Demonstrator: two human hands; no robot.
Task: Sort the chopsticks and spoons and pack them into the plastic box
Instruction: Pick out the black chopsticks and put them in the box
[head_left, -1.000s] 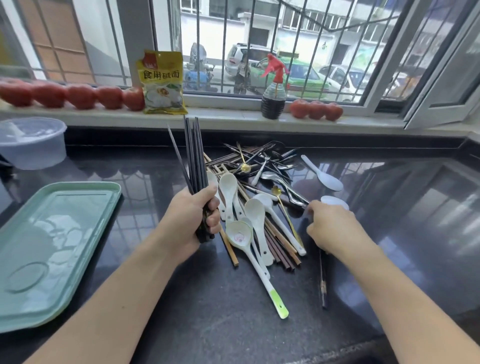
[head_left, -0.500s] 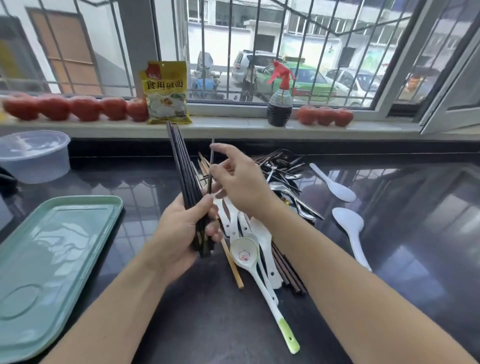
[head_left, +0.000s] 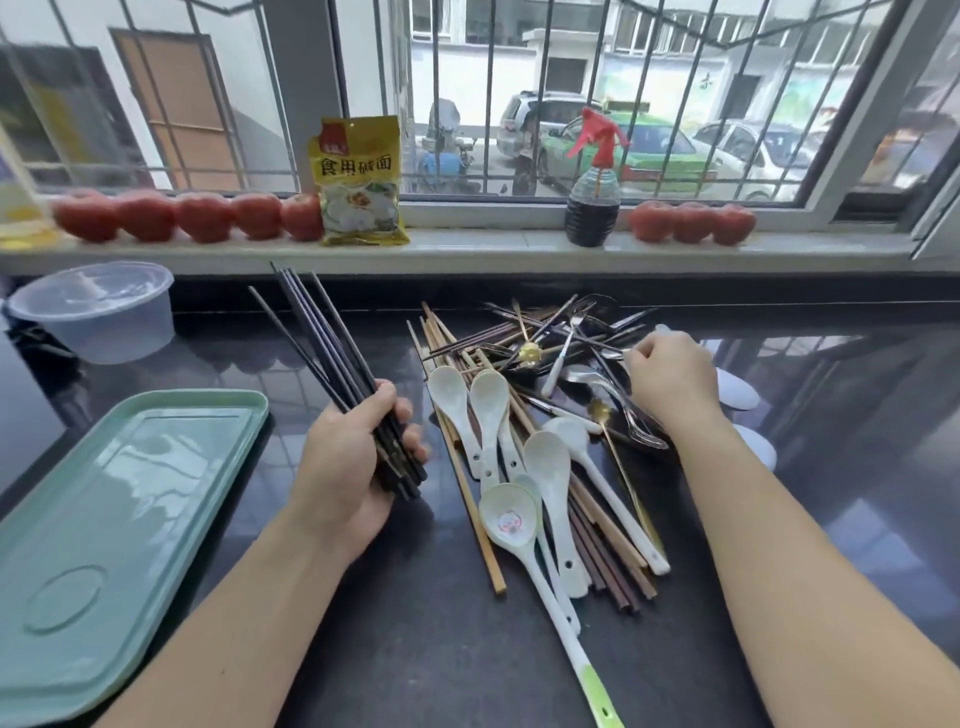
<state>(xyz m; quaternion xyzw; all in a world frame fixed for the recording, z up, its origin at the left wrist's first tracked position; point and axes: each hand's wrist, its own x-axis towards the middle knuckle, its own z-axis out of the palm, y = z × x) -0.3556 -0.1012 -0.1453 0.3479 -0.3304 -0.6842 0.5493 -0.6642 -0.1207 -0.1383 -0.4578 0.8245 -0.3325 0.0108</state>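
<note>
My left hand (head_left: 348, 467) is shut on a bundle of dark chopsticks (head_left: 317, 338) that fans up and to the left. A mixed pile lies on the black counter: white ceramic spoons (head_left: 550, 467), wooden and brown chopsticks (head_left: 470, 499), metal spoons and forks (head_left: 608, 384). My right hand (head_left: 670, 379) rests on the right side of the pile, fingers pinched near a thin dark utensil; what it grips is not clear. The clear plastic box (head_left: 98, 312) stands at the far left by the wall.
A green tray (head_left: 104, 519) lies at the left. Two white spoons (head_left: 737, 395) lie right of my right hand. On the windowsill (head_left: 493, 249) stand tomatoes (head_left: 202, 215), a yellow packet (head_left: 361, 182) and a spray bottle (head_left: 592, 187).
My right hand left the bundle in my left hand and went back to the right side of the pile. The bundle now tilts further left.
</note>
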